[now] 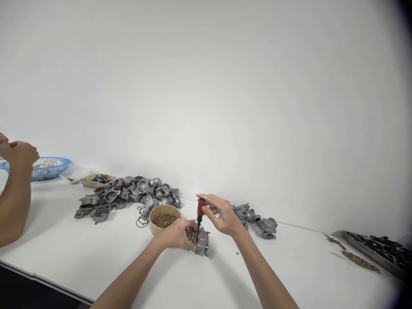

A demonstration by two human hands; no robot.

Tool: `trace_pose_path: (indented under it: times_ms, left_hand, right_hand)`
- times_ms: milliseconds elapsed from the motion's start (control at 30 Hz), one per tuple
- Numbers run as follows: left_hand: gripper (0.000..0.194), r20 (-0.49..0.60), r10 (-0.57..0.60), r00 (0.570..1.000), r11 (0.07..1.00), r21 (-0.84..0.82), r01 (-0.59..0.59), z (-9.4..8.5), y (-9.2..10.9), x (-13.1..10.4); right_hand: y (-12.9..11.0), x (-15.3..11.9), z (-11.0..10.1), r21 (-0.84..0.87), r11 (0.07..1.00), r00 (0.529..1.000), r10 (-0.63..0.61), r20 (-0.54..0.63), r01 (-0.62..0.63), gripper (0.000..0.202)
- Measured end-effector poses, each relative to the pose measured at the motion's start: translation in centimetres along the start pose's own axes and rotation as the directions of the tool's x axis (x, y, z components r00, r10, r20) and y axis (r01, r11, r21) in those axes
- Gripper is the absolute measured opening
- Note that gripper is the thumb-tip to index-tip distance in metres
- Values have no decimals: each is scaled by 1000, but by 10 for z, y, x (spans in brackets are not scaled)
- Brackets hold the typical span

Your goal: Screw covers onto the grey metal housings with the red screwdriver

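Note:
A grey metal part [202, 241] with a rounded top stands on the white table. My left hand [179, 234] grips its left side, with fingers partly behind it. My right hand [222, 213] is closed on the red handle of a screwdriver [201, 207]. The screwdriver is nearly upright, its shaft reaching down to the metal part; its tip is too small to make out. Just behind my left hand sits a round tan tub [152, 228] full of small brass-coloured screws [164, 220].
Grey metal parts [128, 193] are heaped behind the tub, with black rings [141, 222] beside it. More parts [268, 226] lie behind my right hand. Far left are a blue basket [48, 172], a small box [92, 183] and another person's arm [16, 193]. A dark tray [370, 253] stands right.

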State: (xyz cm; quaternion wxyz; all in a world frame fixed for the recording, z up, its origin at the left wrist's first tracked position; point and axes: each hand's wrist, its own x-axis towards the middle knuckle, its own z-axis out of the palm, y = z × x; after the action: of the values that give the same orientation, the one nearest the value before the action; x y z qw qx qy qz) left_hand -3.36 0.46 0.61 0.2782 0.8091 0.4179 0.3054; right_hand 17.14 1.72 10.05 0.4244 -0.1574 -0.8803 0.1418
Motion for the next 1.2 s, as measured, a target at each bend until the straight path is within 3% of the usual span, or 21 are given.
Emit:
trace_pose_path:
  times_ms: [133, 233, 433, 600, 733, 967, 1200]
  left_hand:
    - [54, 0, -9, 1000, 1000, -2, 9, 0, -1, 0]
    - [53, -3, -12, 1000, 1000, 4, 12, 0, -1, 0]
    - [53, -8, -17, 1000, 1000, 10, 17, 1, -4, 0]
    - [53, -14, -8, 1000, 1000, 25, 9, 1, -5, 1]
    - [55, -10, -17, 1000, 999, 37, 17, 1, -5, 1]
    - [55, -24, -9, 1000, 999, 37, 10, 3, -7, 2]
    - [54, -20, 9, 1000, 999, 40, -8, 2, -6, 2]
  right_hand:
    - [2, 0, 2, 57, 998, 997, 13, -73, -9, 25]
    - [3, 0, 1, -13, 1000, 994, 15, -109, -17, 20]
    - [1, 0, -3, -14, 1000, 997, -17, -78, 16, 23]
    - [3, 2, 1, -40, 999, 989, 5, -150, -11, 18]
    - [0, 2, 1, 33, 999, 994, -19, -105, 23, 20]
    - [0, 3, 1, -6, 999, 991, 33, -133, -35, 16]
    - [0, 1, 4, 108, 991, 995, 87, -53, -81, 21]
